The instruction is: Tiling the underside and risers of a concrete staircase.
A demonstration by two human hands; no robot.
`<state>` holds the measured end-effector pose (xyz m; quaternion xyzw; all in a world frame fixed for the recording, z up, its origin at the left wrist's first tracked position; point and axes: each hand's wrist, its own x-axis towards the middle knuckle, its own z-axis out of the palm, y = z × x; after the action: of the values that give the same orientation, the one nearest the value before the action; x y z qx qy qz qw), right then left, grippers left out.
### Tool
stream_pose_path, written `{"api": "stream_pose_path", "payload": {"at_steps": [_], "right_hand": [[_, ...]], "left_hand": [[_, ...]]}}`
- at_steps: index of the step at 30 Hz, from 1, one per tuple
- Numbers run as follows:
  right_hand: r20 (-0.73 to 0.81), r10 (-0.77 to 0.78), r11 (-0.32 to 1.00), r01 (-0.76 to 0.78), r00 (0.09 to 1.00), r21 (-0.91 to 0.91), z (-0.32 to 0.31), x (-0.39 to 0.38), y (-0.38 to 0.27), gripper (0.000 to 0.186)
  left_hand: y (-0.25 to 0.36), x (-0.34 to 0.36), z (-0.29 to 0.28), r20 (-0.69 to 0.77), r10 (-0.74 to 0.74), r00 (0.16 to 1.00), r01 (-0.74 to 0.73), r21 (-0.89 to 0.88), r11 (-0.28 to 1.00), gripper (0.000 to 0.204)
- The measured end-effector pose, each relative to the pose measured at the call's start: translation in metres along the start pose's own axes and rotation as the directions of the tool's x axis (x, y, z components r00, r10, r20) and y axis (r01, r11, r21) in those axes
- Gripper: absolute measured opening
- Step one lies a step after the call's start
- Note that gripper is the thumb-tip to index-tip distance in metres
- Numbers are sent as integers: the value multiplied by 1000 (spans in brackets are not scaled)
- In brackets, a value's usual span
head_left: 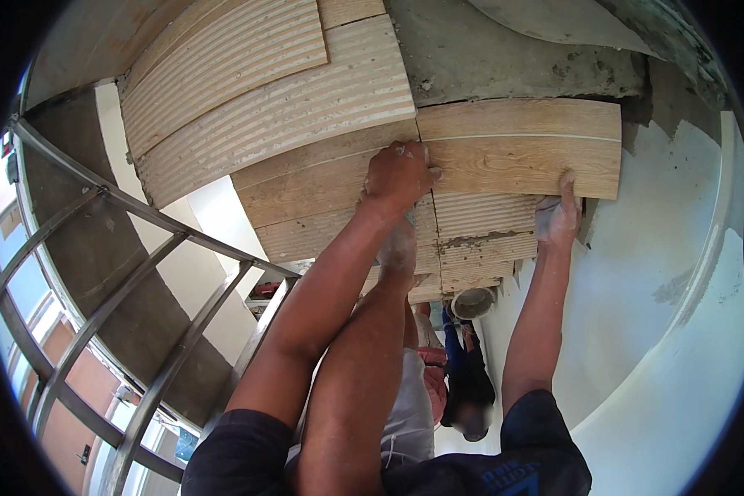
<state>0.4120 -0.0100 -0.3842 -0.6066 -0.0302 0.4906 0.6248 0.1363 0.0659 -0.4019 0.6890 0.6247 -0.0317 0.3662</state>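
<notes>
A long wood-look tile [521, 153] with a pale stripe lies on the step at the right, beside a seam. My right hand [559, 217] grips its near edge, thumb on top and fingers underneath. My left hand [398, 175] is closed over the seam at the tile's left end, with the thumb toward the tile. Whatever may be inside those curled fingers is hidden. Left of the seam is another wood-look tile [293, 183], partly covered by my left hand and forearm. Bare grey mortar [512, 70] shows behind the long tile.
Ribbed, dusty panels [281, 87] cover the upper left steps. A metal railing [149, 215] runs along the left, a white wall [636, 240] along the right. My bare leg [347, 364] is between my arms. Below are a bucket [473, 303] and a person in dark clothes [463, 372].
</notes>
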Motion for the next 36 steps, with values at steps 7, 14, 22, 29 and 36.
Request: {"api": "stream_pose_path", "payload": {"at_steps": [7,14,22,29,36], "right_hand": [[6,0,999,0,1000,-33,-12,6,4,49],[44,32,999,-33,999,3,-25,4,4,69],[72,40,999,-42,997,32,-25,-25,-8,68],[15,199,969,-199,980,149,-34,-2,27,62],[29,264,948,-265,964,176,-24,13,26,59]], "left_hand": [[0,-1,5,-109,45,993,-41,37,998,39],[4,-2,-10,63,-96,993,103,-129,986,35],[-2,-45,-28,174,-65,983,162,-630,760,35],[-4,-43,-28,197,-132,972,231,-659,716,26],[1,-28,-29,260,-225,939,342,-654,675,31]]}}
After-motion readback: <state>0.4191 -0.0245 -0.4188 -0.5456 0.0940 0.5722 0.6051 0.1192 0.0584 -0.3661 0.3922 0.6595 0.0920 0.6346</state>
